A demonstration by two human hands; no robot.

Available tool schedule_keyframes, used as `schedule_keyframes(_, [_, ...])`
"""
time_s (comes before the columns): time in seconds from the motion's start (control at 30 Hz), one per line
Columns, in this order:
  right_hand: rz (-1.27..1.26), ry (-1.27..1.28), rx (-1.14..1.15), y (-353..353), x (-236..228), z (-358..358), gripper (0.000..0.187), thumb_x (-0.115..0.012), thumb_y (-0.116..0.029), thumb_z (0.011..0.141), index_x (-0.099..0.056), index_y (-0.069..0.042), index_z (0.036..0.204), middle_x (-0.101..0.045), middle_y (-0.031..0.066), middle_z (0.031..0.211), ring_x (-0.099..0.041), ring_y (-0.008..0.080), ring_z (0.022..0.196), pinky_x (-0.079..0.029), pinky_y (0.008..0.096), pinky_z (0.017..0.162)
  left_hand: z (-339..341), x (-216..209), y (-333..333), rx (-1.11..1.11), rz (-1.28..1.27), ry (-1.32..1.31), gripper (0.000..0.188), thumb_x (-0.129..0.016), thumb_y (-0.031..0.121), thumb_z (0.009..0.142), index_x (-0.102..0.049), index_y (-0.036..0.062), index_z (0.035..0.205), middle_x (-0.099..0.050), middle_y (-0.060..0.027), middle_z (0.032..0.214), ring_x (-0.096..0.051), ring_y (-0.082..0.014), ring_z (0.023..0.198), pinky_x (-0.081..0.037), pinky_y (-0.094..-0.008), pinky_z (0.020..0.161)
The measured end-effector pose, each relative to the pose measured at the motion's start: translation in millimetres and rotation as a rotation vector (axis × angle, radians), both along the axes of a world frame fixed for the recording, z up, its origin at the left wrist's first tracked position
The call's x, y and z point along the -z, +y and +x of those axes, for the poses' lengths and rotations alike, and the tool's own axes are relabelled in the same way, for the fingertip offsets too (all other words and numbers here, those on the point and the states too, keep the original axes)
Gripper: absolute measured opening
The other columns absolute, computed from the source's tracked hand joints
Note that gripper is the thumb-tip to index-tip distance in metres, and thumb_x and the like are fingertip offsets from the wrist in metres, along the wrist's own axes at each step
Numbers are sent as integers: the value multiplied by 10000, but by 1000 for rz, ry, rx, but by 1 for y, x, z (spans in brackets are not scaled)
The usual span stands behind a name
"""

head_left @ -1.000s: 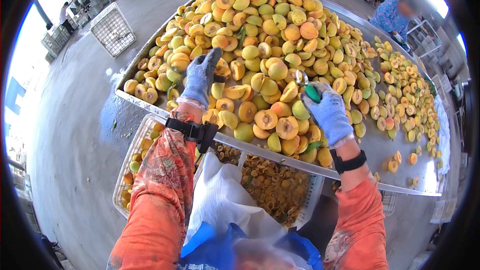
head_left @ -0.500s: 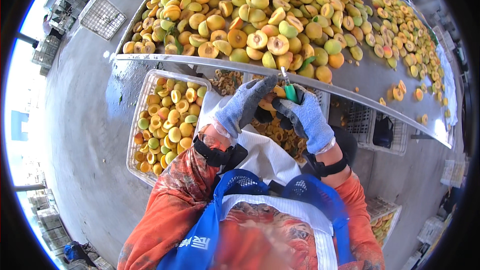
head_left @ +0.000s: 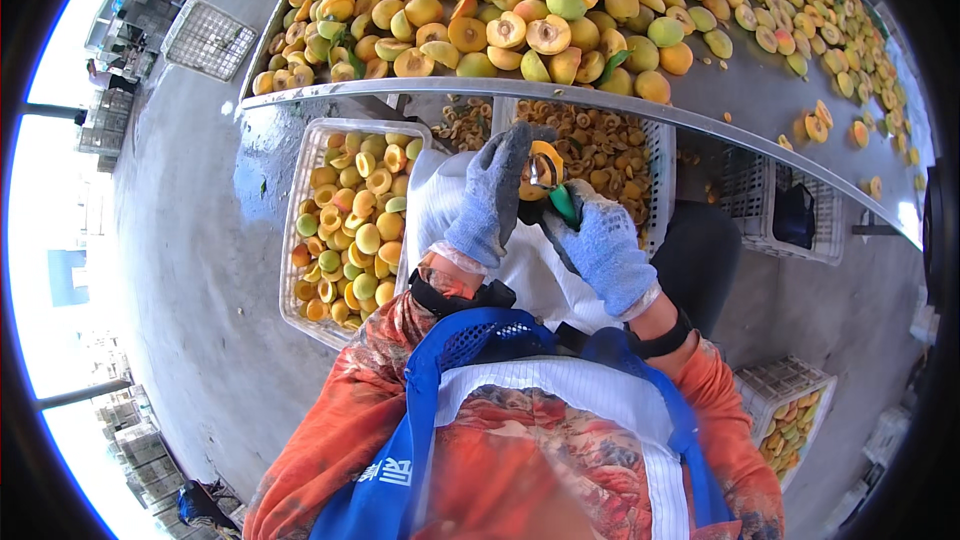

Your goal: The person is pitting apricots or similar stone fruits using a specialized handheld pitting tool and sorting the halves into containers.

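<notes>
My left hand (head_left: 487, 195), in a blue-and-grey work glove, grips a yellow peach half (head_left: 544, 158) with its cut face turned toward the right hand. In my right hand (head_left: 603, 248), gloved alike, is a pitting tool (head_left: 563, 204) with a green handle. Its curved metal end lies against the cut face of the peach half. Both hands are over my white apron, just in front of the table edge. The fingertips of the left hand are partly hidden behind the fruit.
A metal table (head_left: 700, 127) ahead bears a heap of peach halves. Left of my lap stands a white crate (head_left: 289, 275) of hollowed halves. Another crate (head_left: 661, 190) under the table edge holds brown-yellow pits and scraps. Further crates stand at right and far left.
Both hands have come down and back from the table edge. The peach half now faces up more openly, and the tool's metal end has moved onto its cut face.
</notes>
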State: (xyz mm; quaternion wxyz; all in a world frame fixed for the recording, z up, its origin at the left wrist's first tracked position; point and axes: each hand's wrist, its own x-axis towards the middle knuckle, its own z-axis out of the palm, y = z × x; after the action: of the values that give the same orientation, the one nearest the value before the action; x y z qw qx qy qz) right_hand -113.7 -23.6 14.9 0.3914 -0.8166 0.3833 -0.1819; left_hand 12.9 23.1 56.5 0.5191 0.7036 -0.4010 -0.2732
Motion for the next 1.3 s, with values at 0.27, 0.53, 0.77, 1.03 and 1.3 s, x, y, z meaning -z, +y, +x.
schedule_keyframes(0.27, [17, 22, 72, 18, -1, 7, 291, -669, -199, 762, -553, -7, 947, -601, 211, 754, -599, 371, 690, -472, 402, 605, 2, 40, -6, -121, -138, 141, 377, -434, 322, 946, -589, -3, 1054, -635, -84, 954, -576, -124, 811, -467, -251, 739])
schedule_keyframes(0.53, [1063, -197, 9, 21, -29, 0, 219, -573, -232, 845, -510, -23, 866, -526, 54, 584, -539, 139, 434, -408, 272, 390, 6, 29, 2, -5, -28, 153, 306, -488, 277, 928, -621, 4, 963, -630, -35, 777, -536, -99, 649, -449, -241, 602])
schedule_keyframes(0.77, [1260, -104, -48, 20, -26, -20, 226, -596, -245, 839, -524, -39, 900, -510, 55, 543, -481, 139, 370, -361, 247, 333, 13, 38, 3, 220, 325, -52, 255, -551, 270, 857, -654, 46, 925, -637, -114, 749, -575, -167, 671, -459, -293, 642])
schedule_keyframes(1.03, [1217, -33, -76, 19, -20, -8, 225, -599, -219, 817, -536, -24, 910, -514, 53, 557, -487, 128, 380, -332, 228, 322, 16, 68, 8, 55, 296, 49, 271, -537, 202, 860, -573, -9, 1026, -613, -180, 869, -600, -304, 821, -476, -368, 702])
schedule_keyframes(1.3, [1536, -236, -161, 6, -16, -27, 215, -631, -170, 781, -544, -21, 908, -483, 31, 545, -445, 121, 373, -346, 236, 341, 18, 29, -4, 391, 193, 157, 423, -447, 361, 915, -668, 21, 794, -617, -109, 656, -559, -185, 599, -467, -322, 626])
